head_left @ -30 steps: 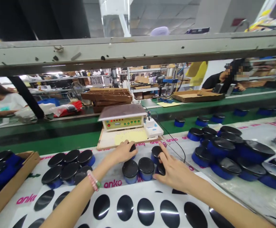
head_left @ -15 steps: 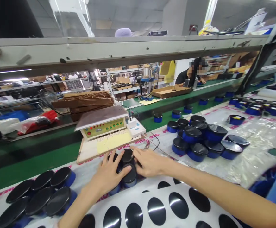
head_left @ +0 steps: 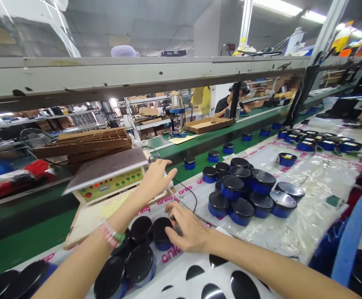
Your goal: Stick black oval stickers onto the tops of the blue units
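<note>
My left hand [head_left: 157, 178] is raised with fingers apart, over the right end of the control box [head_left: 112, 185]; nothing shows in it. My right hand [head_left: 189, 228] has its thumb and bent fingers at the right edge of a round blue case with a glossy black top [head_left: 161, 229]. Just left of that case, several more black-topped blue cases [head_left: 140, 261] stand close together, one partly behind my left forearm. Below my right hand lies a white sheet [head_left: 181, 286] bearing black discs [head_left: 245, 284].
Stacked blue cases [head_left: 232, 185] stand right of my hands, and others sit on the green conveyor [head_left: 204, 164]. A black cable [head_left: 195, 197] crosses the printed wrap. Overhead runs a metal shelf beam [head_left: 137, 72]. A blue bin [head_left: 352, 236] is at right; a co-worker [head_left: 223, 106] sits across.
My left hand has lifted off the grouped cases and moved up toward the control box. My right hand stays low at a case beside the group. The view has swung right.
</note>
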A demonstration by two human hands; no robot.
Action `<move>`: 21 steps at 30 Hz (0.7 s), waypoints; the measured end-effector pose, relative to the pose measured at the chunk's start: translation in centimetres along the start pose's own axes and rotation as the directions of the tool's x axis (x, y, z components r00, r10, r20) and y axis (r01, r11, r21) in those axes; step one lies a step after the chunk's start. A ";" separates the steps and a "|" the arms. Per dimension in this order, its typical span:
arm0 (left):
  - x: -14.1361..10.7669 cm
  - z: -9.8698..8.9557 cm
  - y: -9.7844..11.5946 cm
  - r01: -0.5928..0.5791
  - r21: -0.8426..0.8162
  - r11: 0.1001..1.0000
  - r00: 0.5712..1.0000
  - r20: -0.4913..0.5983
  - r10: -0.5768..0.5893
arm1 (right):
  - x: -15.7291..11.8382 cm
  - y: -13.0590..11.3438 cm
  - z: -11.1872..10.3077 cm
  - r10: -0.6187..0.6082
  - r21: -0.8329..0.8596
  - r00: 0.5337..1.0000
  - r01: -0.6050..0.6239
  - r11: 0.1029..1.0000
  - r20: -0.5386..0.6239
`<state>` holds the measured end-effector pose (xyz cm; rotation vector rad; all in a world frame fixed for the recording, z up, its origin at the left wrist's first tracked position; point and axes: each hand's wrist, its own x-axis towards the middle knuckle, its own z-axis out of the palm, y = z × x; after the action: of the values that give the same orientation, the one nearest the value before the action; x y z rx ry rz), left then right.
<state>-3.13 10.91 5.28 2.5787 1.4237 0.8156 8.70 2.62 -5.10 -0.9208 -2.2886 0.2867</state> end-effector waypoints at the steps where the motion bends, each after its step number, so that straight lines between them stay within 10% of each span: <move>1: 1.7 1.8 0.1 0.006 -0.010 1.000 1.000 0.013 -0.006 | -0.5 0.7 0.2 -0.001 0.010 1.000 0.001 1.000 -0.030; 7: 10.5 12.8 -0.1 0.139 -0.108 0.984 0.989 0.060 -0.134 | -1.3 2.6 1.7 -0.049 0.054 0.997 0.052 0.997 -0.065; 11: 12.4 15.8 -0.7 0.201 -0.171 0.965 0.978 0.094 -0.187 | -0.9 2.8 1.6 -0.018 0.062 0.997 0.023 0.998 -0.078; 15: 12.0 14.4 -0.3 0.165 -0.195 0.967 0.983 0.107 -0.146 | -0.9 3.0 1.6 -0.006 0.076 0.997 0.012 0.997 -0.077; 21: 7.3 7.1 3.6 0.016 -0.215 0.977 0.998 0.064 -0.002 | -1.0 2.9 1.5 -0.001 0.116 0.995 0.013 0.993 -0.098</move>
<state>6.17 16.04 3.31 2.4119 1.2530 0.8291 9.88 4.11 -7.99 -0.8487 -2.1612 0.3607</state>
